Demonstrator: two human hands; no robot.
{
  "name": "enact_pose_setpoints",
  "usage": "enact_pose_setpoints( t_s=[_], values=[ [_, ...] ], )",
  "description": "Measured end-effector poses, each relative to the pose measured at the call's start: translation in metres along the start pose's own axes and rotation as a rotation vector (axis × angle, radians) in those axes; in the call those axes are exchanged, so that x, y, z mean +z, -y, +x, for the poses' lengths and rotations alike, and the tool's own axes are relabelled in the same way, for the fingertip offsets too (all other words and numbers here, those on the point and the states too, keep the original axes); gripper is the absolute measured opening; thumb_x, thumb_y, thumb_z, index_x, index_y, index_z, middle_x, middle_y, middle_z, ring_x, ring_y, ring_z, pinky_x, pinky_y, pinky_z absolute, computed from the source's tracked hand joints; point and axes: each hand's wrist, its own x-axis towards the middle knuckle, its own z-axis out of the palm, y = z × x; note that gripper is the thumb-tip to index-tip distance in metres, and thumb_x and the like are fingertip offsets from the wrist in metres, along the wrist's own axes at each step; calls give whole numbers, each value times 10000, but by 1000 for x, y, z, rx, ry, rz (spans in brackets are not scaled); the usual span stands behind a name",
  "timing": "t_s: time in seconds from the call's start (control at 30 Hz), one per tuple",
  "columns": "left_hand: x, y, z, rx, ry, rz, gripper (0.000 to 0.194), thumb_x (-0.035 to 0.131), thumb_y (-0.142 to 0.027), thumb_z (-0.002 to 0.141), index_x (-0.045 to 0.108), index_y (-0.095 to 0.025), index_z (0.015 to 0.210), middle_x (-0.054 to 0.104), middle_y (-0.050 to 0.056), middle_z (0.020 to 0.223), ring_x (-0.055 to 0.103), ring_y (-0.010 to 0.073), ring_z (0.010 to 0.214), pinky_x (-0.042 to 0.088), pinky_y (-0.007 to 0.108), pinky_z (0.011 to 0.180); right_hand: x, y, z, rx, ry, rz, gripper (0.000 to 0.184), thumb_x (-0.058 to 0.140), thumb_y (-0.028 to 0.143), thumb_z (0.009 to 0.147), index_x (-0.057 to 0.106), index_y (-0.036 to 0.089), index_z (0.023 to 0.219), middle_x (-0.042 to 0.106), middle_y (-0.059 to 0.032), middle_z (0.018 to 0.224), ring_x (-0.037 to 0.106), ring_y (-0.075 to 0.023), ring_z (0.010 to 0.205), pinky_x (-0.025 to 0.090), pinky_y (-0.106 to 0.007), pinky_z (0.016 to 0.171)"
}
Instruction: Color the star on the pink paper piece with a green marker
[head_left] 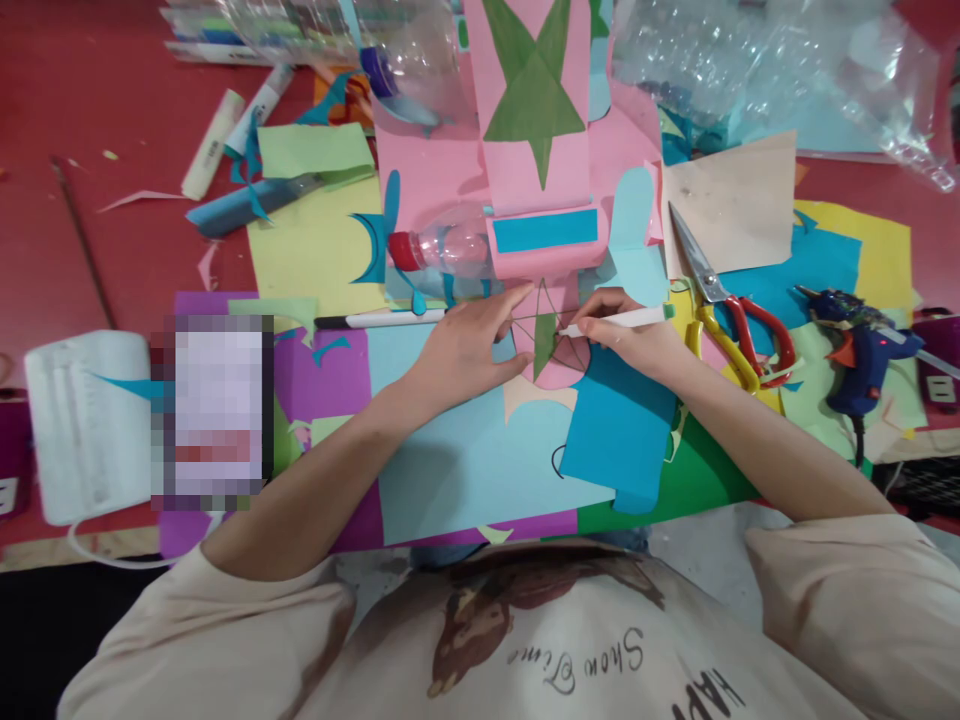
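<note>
Pink paper piece (546, 348): one, mid-table between my hands, star outlined, part filled green.
Right grip (637, 345): mine, at three o'clock, fingers clamped on a white marker (634, 318), nib at the star.
Left grip (469, 340): mine, at nine o'clock, spread flat over the piece's edge, thumb apart from fingers.
Blue card (619, 430): at five o'clock, crowding the piece.
Pink-wrapped form (545, 262): at twelve o'clock, close above; I cannot tell whether joined. Beyond it, a large green star (534, 95), cut off by the top edge.
Red-capped bottle (457, 248): at ten o'clock.
Black-tipped pen (382, 320): at nine o'clock, far end hard to make out beside my left grip.
Scissors (705, 270): at two o'clock; red and yellow handles, one pair or two unclear.
Glue gun (859, 365): at three o'clock, far.
Phone (217, 410): at eight o'clock, screen pixelated.
Clear plastic bottles (720, 60): at one o'clock, blurred, cropped.
Table (142, 260): red, scrap-strewn.
Partly hidden: star's sides, under my fingers.
</note>
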Motion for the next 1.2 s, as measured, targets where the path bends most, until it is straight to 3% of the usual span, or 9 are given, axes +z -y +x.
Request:
enact_pose_setpoints(
  t_s=[0.33,0.7,0.93,1.2],
  values=[
    [0,0,1,-4,-2,6,674,578,-358,850,413,-169,1476,554,-4,845,512,169,763,423,308,788,-1,-1,0,-16,29,-40,172,647,367,780,625,203,731,666,-9,771,576,-151,754,432,-299,722],
    [2,2,1,8,-24,-14,678,577,-373,851,420,-177,1481,554,-1,853,512,169,768,426,312,791,-3,2,2,63,22,-82,111,612,281,742,594,204,664,583,23,656,495,-124,628,373,-283,607],
    [0,-1,1,-13,7,2,677,571,-354,855,414,-148,1480,538,0,845,504,168,761,415,313,773,1,-4,1,-38,-90,35,148,666,351,801,595,231,751,565,18,676,483,-125,581,426,-302,595],
    [1,1,1,-10,8,18,672,565,-370,871,406,-150,1486,524,-8,818,497,166,748,404,309,770,1,-7,3,-140,-49,0,190,662,388,831,583,224,775,563,16,698,508,-130,626,435,-304,635]
  ],
)
